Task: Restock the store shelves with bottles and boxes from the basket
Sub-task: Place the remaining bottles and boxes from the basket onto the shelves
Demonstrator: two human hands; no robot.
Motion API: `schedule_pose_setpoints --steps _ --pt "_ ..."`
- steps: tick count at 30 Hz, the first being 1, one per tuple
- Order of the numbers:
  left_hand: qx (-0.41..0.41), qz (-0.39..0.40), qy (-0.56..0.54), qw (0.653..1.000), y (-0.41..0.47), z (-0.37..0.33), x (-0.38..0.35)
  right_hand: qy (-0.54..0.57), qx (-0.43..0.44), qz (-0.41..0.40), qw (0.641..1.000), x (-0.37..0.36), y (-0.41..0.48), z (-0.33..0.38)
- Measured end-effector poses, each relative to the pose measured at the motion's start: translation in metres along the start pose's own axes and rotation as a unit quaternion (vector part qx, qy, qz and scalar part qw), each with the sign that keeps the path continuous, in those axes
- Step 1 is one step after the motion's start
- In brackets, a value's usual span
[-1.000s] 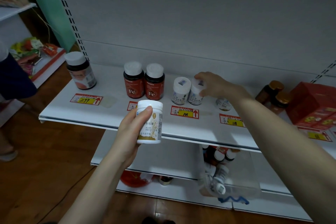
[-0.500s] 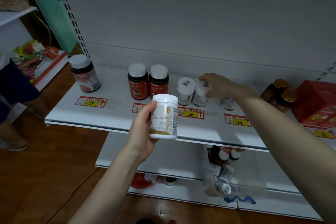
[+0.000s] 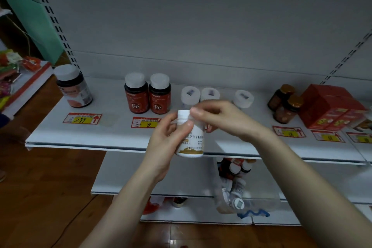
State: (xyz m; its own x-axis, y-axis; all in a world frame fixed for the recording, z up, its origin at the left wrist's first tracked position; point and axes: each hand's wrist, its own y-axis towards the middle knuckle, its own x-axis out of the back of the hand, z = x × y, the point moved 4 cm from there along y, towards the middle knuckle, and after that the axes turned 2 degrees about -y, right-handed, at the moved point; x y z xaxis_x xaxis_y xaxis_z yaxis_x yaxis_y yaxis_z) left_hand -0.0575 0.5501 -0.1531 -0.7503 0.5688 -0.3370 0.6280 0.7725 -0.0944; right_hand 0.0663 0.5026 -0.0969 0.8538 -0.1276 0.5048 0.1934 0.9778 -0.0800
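A white bottle with a gold band (image 3: 192, 141) is upright in front of the upper shelf (image 3: 112, 137), gripped by my left hand (image 3: 167, 143) around its side. My right hand (image 3: 219, 117) has its fingertips on the bottle's white cap. Three small white bottles stand on the shelf behind my hands: two side by side (image 3: 190, 95) and one further right (image 3: 243, 98). Below the shelf, the clear plastic basket (image 3: 259, 201) hangs from my right forearm, holding several bottles.
Two red "Fe" bottles (image 3: 148, 94) and a dark bottle (image 3: 73, 86) stand on the shelf's left part. Two amber jars (image 3: 285, 104) and red boxes (image 3: 330, 106) are at the right. Price tags line the shelf front. A lower shelf (image 3: 124, 177) sits underneath.
My right hand left the white bottles on the shelf and came back to the cap of the bottle in my left hand. My left hand lifted that bottle up and right.
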Motion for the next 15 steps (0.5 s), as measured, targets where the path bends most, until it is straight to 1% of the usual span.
schedule_pose_setpoints --steps 5,9,10,11,12,13,15 --pt "-0.022 0.041 0.086 0.995 0.002 0.013 -0.016 0.070 -0.052 -0.053 0.995 0.007 -0.019 -0.032" --pt "-0.035 0.104 0.149 0.983 0.001 0.028 -0.038 0.145 -0.108 -0.105 0.978 0.030 -0.043 -0.056" --pt "-0.045 0.110 0.185 0.976 0.002 0.034 -0.043 0.148 -0.120 -0.125 0.974 0.039 -0.049 -0.063" --pt "-0.062 0.107 0.240 0.963 0.004 0.040 -0.048 0.142 -0.129 -0.146 0.970 0.050 -0.055 -0.070" --pt "-0.088 0.101 0.310 0.941 0.006 0.047 -0.052 0.133 -0.134 -0.171 0.967 0.061 -0.062 -0.075" --pt "-0.117 0.098 0.386 0.910 0.009 0.055 -0.058 0.117 -0.136 -0.193 0.965 0.073 -0.067 -0.080" --pt "-0.175 0.096 0.516 0.833 0.014 0.067 -0.070 0.057 -0.142 -0.232 0.961 0.097 -0.074 -0.090"
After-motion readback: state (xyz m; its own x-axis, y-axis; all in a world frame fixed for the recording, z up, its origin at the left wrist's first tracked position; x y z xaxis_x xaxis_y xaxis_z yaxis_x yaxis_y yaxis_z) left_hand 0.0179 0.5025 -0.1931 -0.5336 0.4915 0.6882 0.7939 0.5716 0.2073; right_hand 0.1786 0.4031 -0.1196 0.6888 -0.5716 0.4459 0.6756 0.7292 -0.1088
